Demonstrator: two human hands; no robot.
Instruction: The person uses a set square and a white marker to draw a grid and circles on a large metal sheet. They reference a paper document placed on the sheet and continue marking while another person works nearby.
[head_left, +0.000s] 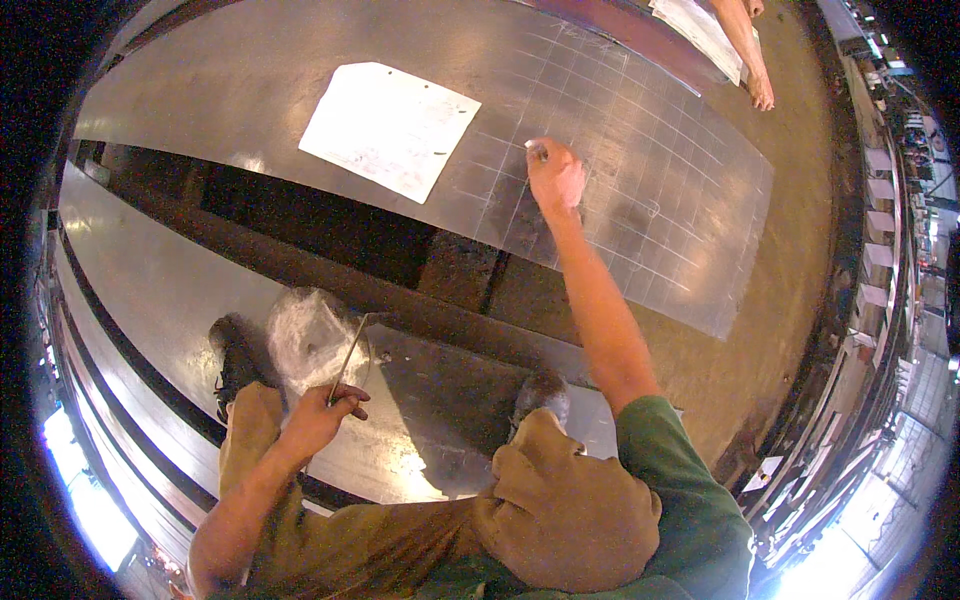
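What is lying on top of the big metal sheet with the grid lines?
On the metal sheet lie a white paper and the right hand, pinching a small marker whose tip is hidden. The lines under the paper are covered.

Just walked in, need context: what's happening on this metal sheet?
A person crouches over a large grey metal sheet scored with a grid of lines. The right hand presses a small marking piece against the grid, too small to identify. The left hand holds a thin bent metal rod near the knee. A white paper sheet lies on the metal, left of the right hand.
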